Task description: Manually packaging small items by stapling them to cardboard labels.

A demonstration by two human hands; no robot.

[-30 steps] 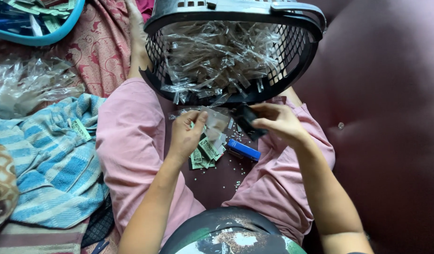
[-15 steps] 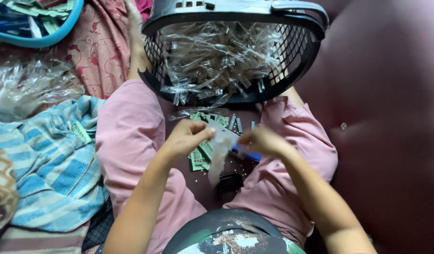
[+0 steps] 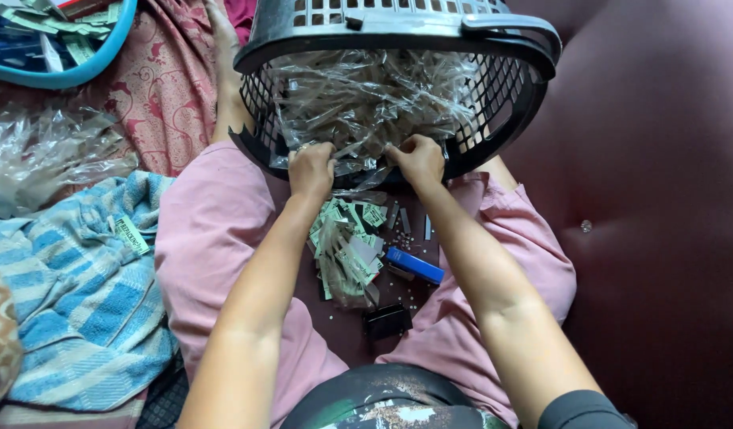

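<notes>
Head view, looking down at a seated person's lap. Black plastic basket [image 3: 493, 95] with lattice walls is tipped toward the person, rim resting against the knees, open mouth facing the camera. Basket is packed with clear plastic wrappers [image 3: 366, 99], crumpled and tangled.

Left hand [image 3: 312, 168] sits at the lower lip of the basket, fingers curled and clenched into the clear wrappers. Right hand [image 3: 418, 159] is just beside it, at the same lip, likewise closed on a bunch of the wrappers. The two hands are near each other but apart, both forearms reaching up from the bottom of the frame.

Between the thighs, on the pink trousers [image 3: 215, 238], lies a loose pile of small green-and-white paper slips [image 3: 346, 250], some inside clear film. Just right of the pile: a blue stapler [image 3: 414, 266], lying flat at a slant. Below it: a small black box [image 3: 387, 320]. Tiny pale specks are scattered around these.

Left of the leg: a blue-and-white striped towel [image 3: 72, 302] with one green slip lying on it. Above that, a heap of clear plastic bags [image 3: 48, 155]. Top left corner: rim of a blue tub [image 3: 104, 56] holding more green slips. Red patterned cloth [image 3: 172, 87] lies between tub and basket
</notes>
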